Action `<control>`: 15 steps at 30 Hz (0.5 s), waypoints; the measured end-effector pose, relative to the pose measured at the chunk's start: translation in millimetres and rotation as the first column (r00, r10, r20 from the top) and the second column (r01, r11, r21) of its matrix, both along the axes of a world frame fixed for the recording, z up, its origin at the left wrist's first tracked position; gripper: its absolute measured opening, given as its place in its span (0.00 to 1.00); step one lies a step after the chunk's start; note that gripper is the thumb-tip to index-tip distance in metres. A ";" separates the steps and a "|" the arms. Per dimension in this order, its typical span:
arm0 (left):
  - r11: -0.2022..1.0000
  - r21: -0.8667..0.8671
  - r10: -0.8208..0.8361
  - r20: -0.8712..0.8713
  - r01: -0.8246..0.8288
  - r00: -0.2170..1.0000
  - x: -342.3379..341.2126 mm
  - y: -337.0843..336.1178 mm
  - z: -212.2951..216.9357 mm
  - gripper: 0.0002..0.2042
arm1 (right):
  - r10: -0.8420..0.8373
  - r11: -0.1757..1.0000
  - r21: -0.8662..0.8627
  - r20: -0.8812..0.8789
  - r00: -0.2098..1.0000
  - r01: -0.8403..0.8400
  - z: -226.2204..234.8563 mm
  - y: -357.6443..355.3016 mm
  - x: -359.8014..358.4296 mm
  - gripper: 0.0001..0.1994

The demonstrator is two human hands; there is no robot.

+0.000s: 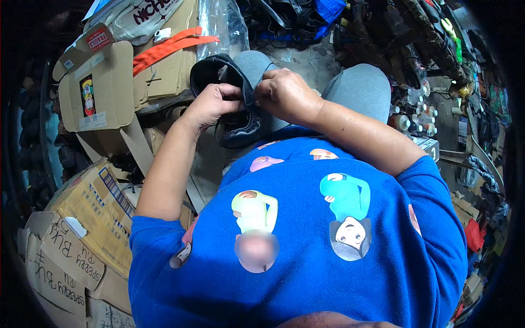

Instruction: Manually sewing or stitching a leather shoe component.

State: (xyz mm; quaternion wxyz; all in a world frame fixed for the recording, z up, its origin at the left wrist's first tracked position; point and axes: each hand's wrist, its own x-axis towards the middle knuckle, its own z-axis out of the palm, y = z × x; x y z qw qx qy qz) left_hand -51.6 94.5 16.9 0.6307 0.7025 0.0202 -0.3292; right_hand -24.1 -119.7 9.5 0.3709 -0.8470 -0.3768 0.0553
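Observation:
A black leather-like piece (240, 135) with a wide curved opening and a gathered, puckered lower part lies against my left knee. It resembles a shoe upper, but its exact kind cannot be made out. My left hand (216, 106) reaches over its near left side, thumb and fingers pinched on the edge inside the opening. On the other side, my right hand (289, 95) is closed with its fingertips pressed at the right rim. Whether those right fingertips also hold something small is hidden. Both hands are close together, with the black rim between them.
Flattened cardboard (169, 82) with orange strips (172, 49) lies at the upper left, beside an opened carton (117, 87). More cardboard boxes (93, 213) are stacked at the lower left. Several small bottles (418, 117) stand right of my right knee (361, 90). Black items lie on blue plastic (328, 13) ahead.

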 end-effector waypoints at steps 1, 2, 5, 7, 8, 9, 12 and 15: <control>1.000 -0.004 0.012 -0.007 -0.012 1.000 0.7 0.1 -1.6 0.11 | 0.002 1.000 -0.001 0.002 1.000 -0.002 -2.2 0.7 -0.6 0.02; 1.000 -0.005 0.014 -0.005 -0.014 1.000 2.1 0.7 -0.7 0.11 | 0.025 1.000 -0.010 0.001 1.000 -0.025 -3.9 1.0 -1.1 0.02; 0.965 0.225 -0.131 -0.028 0.134 0.991 7.6 1.4 6.4 0.10 | 0.115 0.993 -0.034 0.031 0.993 -0.114 -1.5 -4.5 -0.1 0.03; 0.911 0.312 -0.261 -0.071 0.270 0.963 11.1 -0.8 14.8 0.07 | 0.183 0.982 -0.049 0.061 0.981 -0.181 -0.3 -7.3 -0.4 0.03; 0.913 0.310 -0.254 -0.070 0.263 0.965 12.3 -1.4 18.0 0.07 | 0.186 0.982 -0.047 0.036 0.982 -0.184 -0.9 -7.5 -1.1 0.03; 0.914 0.287 -0.272 -0.092 0.287 0.958 13.6 -1.8 20.6 0.05 | 0.189 0.981 -0.045 0.010 0.982 -0.188 -1.7 -7.1 -1.9 0.04; 0.909 0.262 -0.302 -0.122 0.324 0.946 14.5 3.3 14.7 0.04 | 0.113 0.987 -0.091 -0.159 0.981 -0.129 -2.2 -4.5 -8.6 0.05; 0.867 0.335 -0.371 -0.062 0.370 0.926 13.6 2.6 11.5 0.05 | 0.040 0.990 -0.114 -0.339 0.940 -0.083 3.4 -3.1 -13.1 0.07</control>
